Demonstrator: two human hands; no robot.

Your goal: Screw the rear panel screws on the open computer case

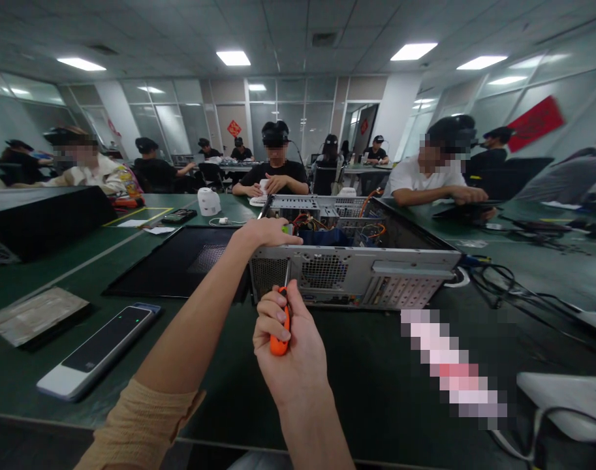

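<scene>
A desktop computer case [356,261] lies on its side on the table, top uncovered, its rear panel facing me. In my right hand [298,346] is a screwdriver [279,343] with an orange handle, the fingers wrapped round it. Its thin shaft points up at the rear panel, between the left mesh grille [269,274] and the fan grille [324,271]; whether the tip touches a screw is hidden. My left hand [271,233] grips over the case's upper left edge, some fingers out of sight inside. A small green patch shows at its fingers. Coloured wires [305,222] fill the interior.
A black side panel [173,261] lies left of the case. Nearer are a white power bank-like device [99,352] and a flat metal drive [38,316]. Black cables [503,281] spread on the right. Co-workers [275,163] sit across the table.
</scene>
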